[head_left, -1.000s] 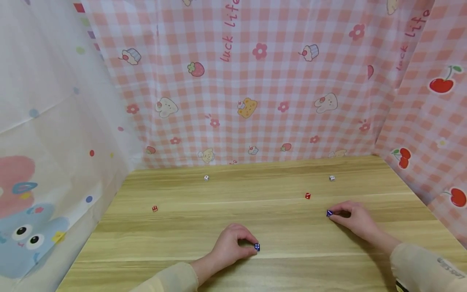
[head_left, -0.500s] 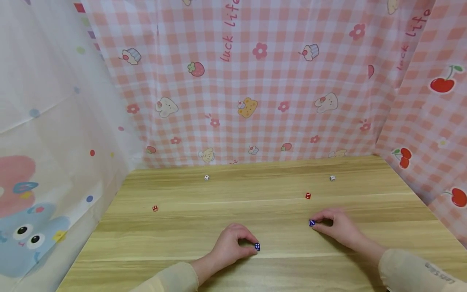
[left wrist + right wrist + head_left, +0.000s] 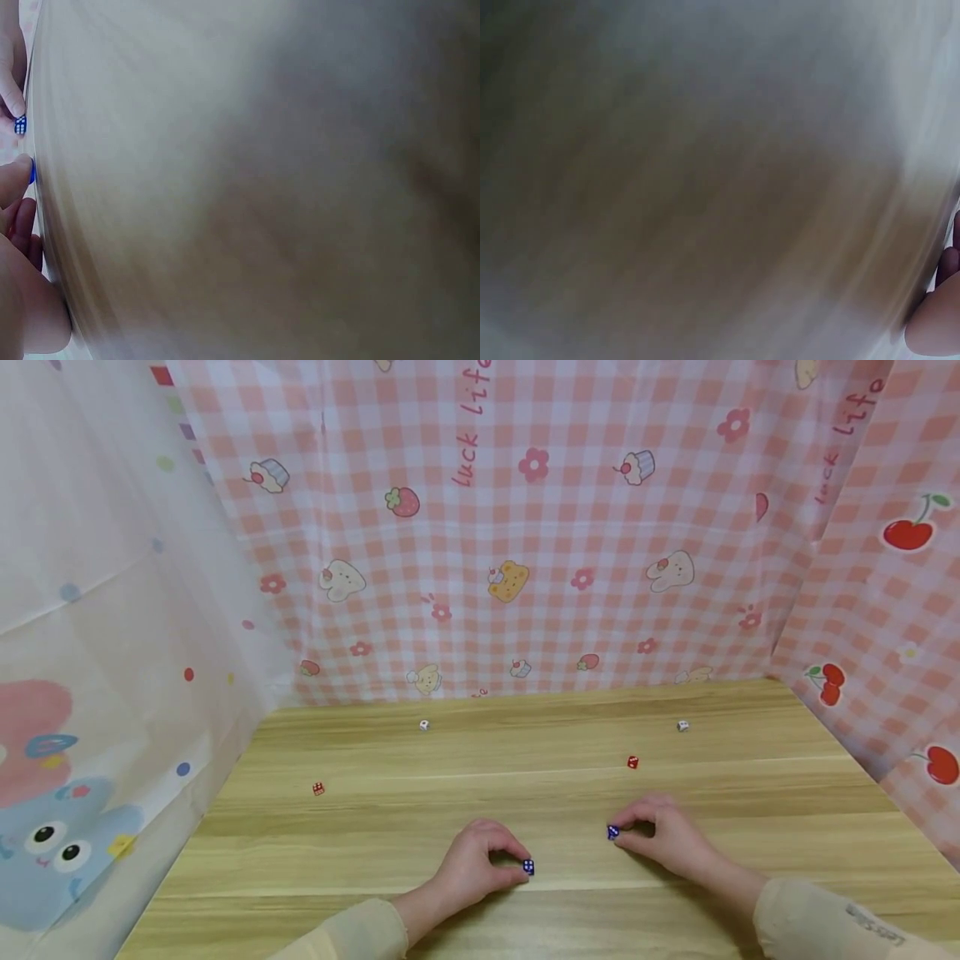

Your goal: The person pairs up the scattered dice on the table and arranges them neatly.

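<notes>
My left hand (image 3: 477, 867) pinches a blue die (image 3: 528, 867) between thumb and fingertips, low over the front middle of the wooden table. To its right, my right hand (image 3: 670, 837) pinches a second blue die (image 3: 613, 832), white pips showing. A short stretch of table lies between the two dice. In the left wrist view both dice show at the left edge, the right hand's die (image 3: 20, 125) above the left hand's die (image 3: 32, 171). The right wrist view holds only part of the right hand (image 3: 936, 319); its die is out of frame there.
A red die (image 3: 633, 762) lies beyond the right hand, another red die (image 3: 318, 789) at the left. Two white dice, one left (image 3: 424, 726) and one right (image 3: 682, 726), sit near the back of the table (image 3: 525, 735). A checked cloth (image 3: 465, 543) hangs behind it.
My right hand has moved left and toward the front with its blue die, closer to the other blue die. The left hand has stayed in place.
</notes>
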Motion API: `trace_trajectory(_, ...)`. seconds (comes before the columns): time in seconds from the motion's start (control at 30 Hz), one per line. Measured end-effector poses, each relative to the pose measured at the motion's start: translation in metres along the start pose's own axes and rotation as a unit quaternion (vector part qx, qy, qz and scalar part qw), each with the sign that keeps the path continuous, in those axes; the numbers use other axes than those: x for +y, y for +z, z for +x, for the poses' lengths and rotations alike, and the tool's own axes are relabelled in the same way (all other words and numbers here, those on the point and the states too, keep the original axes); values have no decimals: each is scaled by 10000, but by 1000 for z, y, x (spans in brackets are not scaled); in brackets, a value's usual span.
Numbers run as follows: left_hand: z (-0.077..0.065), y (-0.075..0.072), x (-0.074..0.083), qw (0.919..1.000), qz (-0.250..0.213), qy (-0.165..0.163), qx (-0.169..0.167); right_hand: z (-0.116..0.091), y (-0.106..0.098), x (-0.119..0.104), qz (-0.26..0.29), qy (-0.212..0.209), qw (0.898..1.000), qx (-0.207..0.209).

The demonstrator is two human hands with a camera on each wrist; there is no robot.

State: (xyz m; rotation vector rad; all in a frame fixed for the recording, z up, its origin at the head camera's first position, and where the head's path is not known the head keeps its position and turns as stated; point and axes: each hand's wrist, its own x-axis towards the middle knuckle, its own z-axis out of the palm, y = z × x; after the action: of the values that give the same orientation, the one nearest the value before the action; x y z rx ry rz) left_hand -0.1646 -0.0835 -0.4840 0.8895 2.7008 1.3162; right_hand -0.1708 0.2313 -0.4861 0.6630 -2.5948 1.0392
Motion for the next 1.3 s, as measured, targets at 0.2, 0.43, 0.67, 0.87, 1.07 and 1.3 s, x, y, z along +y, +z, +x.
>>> trace_trajectory(0.2,0,-1,0,10000,-40,-17,10,2,8,-9,145,-64,9997,-161)
trace_trajectory(0.43,-1,-1,0,9999,-94,-51,3,5,18,-15,218,-326,9988,-309)
trace_trajectory(0.67,-1,-1,1,10000,-7,5,10,6,25,-26,248,-239,9978,-567)
trace_trajectory(0.87,0,-1,1,10000,-18,45,5,9,31,-35,199,-262,9968,-725)
trace_trajectory(1.07,0,-1,0,10000,-17,56,-1,11,38,-44,140,-375,9961,-786)
trace_trajectory(1.3,0,-1,0,9999,-25,106,65,14,44,-54,200,-478,9950,-856)
